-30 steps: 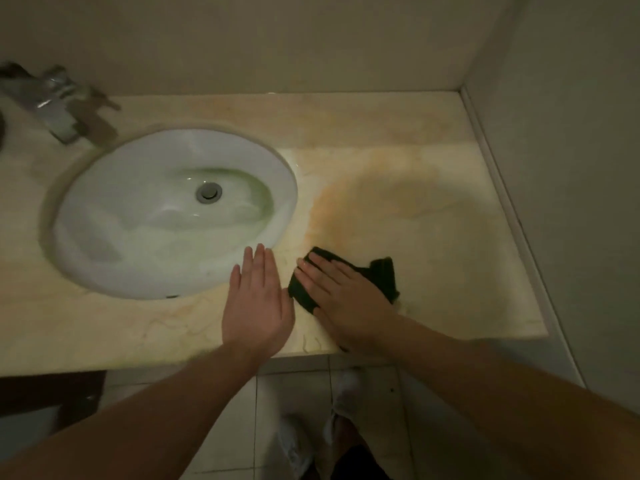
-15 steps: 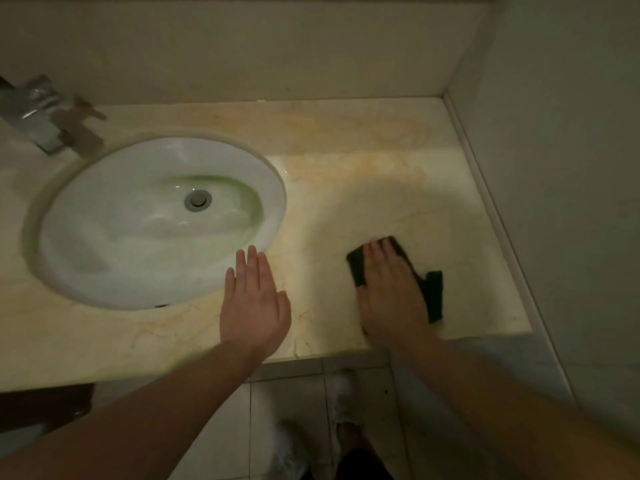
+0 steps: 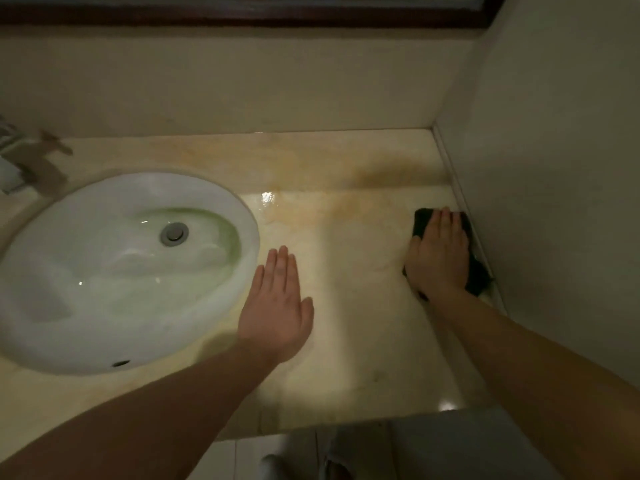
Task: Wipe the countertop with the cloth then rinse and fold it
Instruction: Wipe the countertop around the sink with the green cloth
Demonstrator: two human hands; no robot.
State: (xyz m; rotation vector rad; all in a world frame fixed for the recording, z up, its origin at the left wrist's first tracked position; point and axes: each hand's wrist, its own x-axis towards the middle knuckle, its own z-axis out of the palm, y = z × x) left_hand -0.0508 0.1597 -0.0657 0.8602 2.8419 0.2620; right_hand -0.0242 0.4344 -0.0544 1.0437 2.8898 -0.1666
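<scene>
Pressing the dark cloth point(image 3: 423, 221) flat, your right hand point(image 3: 437, 258) works the desk's point(image 3: 356, 327) far right; left hand point(image 3: 277, 310) rests open, fingers released.

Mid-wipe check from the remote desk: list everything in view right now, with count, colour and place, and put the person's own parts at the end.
Countertop: one, cream stone with orange-brown veining, across the middle of the view.
Sink: one, white oval basin with a greenish tint near the bottom, set into the countertop on the left.
Drain: one, grey metal, at the bottom of the sink.
Faucet: one, silvery metal, far left edge, partly cut off.
Cloth: one, black, flat on the countertop against the right wall.
Wall: beige, behind the countertop and along its right side.
Frame: one, dark wood, top edge.
Floor: pale tiles, below the counter front.
Left hand: flat, palm down, beside the sink rim.
Right hand: flat, pressing on the cloth.
</scene>
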